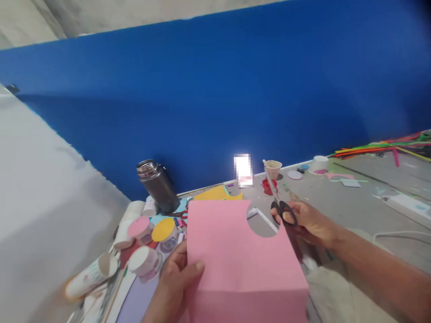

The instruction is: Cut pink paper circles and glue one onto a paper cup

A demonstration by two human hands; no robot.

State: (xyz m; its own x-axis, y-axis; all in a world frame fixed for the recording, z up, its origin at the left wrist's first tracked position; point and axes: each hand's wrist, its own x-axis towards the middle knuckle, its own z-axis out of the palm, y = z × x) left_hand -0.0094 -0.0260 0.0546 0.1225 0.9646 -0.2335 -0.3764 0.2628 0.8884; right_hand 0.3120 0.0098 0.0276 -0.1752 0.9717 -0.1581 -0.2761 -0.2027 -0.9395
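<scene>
A large pink paper sheet is held up in front of me, with a round piece cut out of its upper right edge. My left hand grips its left edge, the thumb lying on the front face. In my right hand is a pair of scissors with black handles, fingers through the loops. The blades point up and away, and look closed together. They stand beside the notched corner of the sheet; whether they touch it I cannot tell.
At left stand a dark thermos and several paper cups, one topped with a yellow disc. Yellow paper lies behind the sheet. A patterned cup is by the blue wall. A white power strip and colourful sticks lie at right.
</scene>
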